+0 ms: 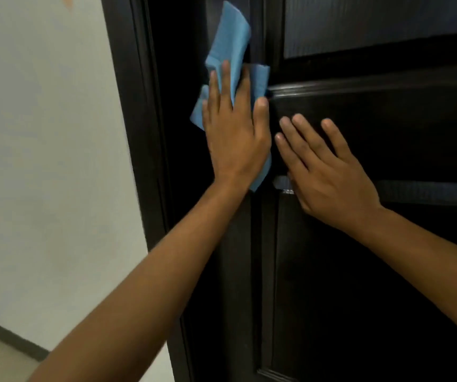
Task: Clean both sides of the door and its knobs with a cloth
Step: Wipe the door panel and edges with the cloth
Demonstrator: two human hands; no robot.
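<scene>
A dark brown panelled door fills the right half of the view. My left hand presses a light blue cloth flat against the door's left stile, fingers straight and spread; the cloth sticks out above and below the hand. My right hand rests flat on the door's middle panel just to the right, fingers straight. Under the right palm a small metal piece shows on the door; what it is I cannot tell. No knob is visible.
The dark door frame runs down the door's left side. A pale wall lies left of it, with a dark skirting strip and light floor at the bottom left. A ribbed glass pane sits in the door's top.
</scene>
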